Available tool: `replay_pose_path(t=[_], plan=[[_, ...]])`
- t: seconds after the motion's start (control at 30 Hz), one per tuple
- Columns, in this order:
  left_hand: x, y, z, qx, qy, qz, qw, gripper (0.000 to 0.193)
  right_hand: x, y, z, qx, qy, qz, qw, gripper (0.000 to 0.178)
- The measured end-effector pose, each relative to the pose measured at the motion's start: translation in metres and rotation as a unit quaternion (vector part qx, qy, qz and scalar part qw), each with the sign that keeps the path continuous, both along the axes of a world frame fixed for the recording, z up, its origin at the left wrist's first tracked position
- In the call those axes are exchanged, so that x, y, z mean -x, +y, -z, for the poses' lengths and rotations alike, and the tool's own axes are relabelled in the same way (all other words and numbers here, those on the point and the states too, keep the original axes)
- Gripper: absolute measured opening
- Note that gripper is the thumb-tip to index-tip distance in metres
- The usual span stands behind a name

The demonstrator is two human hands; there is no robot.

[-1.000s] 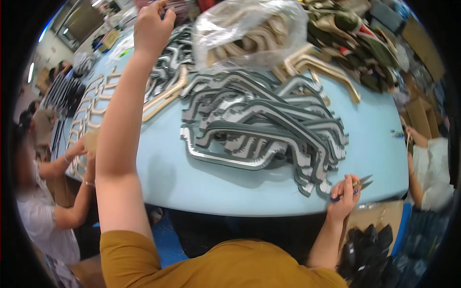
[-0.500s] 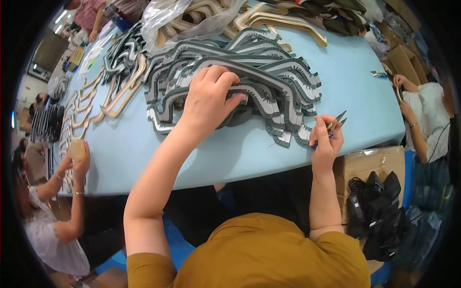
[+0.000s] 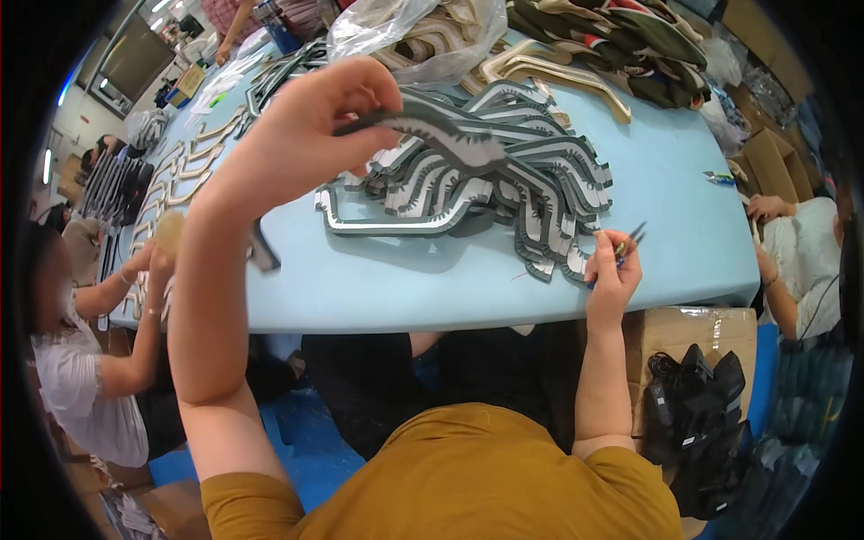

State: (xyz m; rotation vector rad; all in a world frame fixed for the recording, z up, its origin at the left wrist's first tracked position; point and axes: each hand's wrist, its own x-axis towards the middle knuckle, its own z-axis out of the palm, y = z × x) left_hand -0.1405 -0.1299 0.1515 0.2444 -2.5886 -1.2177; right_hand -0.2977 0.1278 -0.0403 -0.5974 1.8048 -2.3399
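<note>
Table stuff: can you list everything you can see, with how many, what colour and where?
table: one, light blue, middle
curved pieces: a big pile, grey and white, on the table
lifted piece: one, grey, above the pile
tan curved pieces: several, far side
plastic bag: one, clear, far side
cardboard box: one, brown, under the table edge
other people: left and right edges
left hand: pinching the lifted piece
right hand: gripping small snips

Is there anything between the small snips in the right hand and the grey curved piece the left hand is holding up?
Nothing visible blocks it. The left hand holds the grey curved piece raised above the pile; the right hand with the snips rests at the pile's near edge.
</note>
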Motion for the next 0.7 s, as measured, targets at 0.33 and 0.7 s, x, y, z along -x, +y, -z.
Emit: replay_pose_path(t=[0.33,0.7], plan=[[-0.105,0.070,0.100,-0.428,0.019,-0.141,0.893,0.019,-0.070,-0.012,-0.049,-0.017,-0.027,-0.284,0.958,0.025],[-0.148,0.097,0.153,-0.552,0.117,-0.108,0.819,0.020,-0.119,-0.069,-0.046,-0.071,-0.220,-0.426,0.875,0.033]])
